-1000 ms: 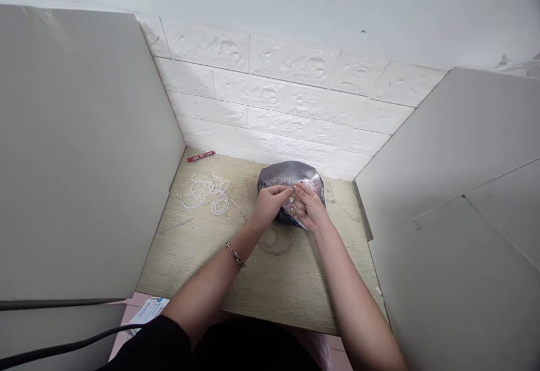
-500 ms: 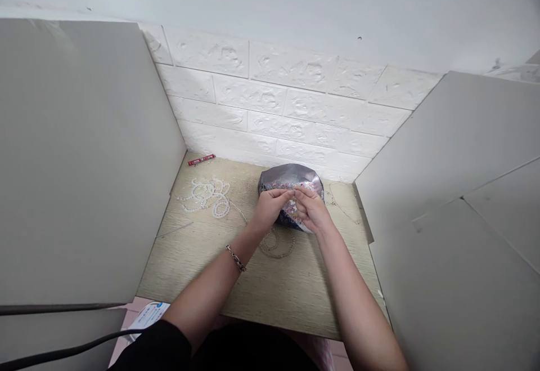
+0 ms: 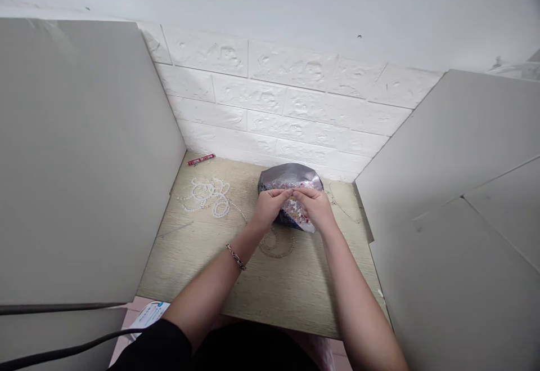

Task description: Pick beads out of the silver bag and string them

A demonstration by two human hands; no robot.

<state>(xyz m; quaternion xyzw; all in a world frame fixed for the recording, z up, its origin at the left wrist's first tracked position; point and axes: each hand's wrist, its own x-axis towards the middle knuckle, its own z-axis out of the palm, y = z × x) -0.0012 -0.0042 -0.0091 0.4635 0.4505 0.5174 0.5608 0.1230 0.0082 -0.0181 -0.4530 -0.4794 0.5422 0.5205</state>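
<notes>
My left hand (image 3: pixel 270 208) and my right hand (image 3: pixel 315 206) meet fingertip to fingertip above an opened silvery bag (image 3: pixel 291 174). Both hands are closed in a pinch; whatever lies between the fingertips is too small to make out. Loose small beads (image 3: pixel 297 210), whitish with red and yellow among them, show inside the bag below my hands. A string of clear beads (image 3: pixel 278 255) curls on the table under my left wrist and runs left to a coiled heap of white bead strands (image 3: pixel 208 195).
A small red packet (image 3: pixel 201 160) lies at the back left of the wooden table (image 3: pixel 278 292). Fine thread (image 3: pixel 346 211) lies right of the bag. Grey panels (image 3: pixel 88 162) stand on both sides, and a white brick-patterned wall (image 3: pixel 270 95) closes the back.
My right hand has turned slightly, its lower fingers now less visible and more of the beads in the bag exposed. The left hand stays nearly still.
</notes>
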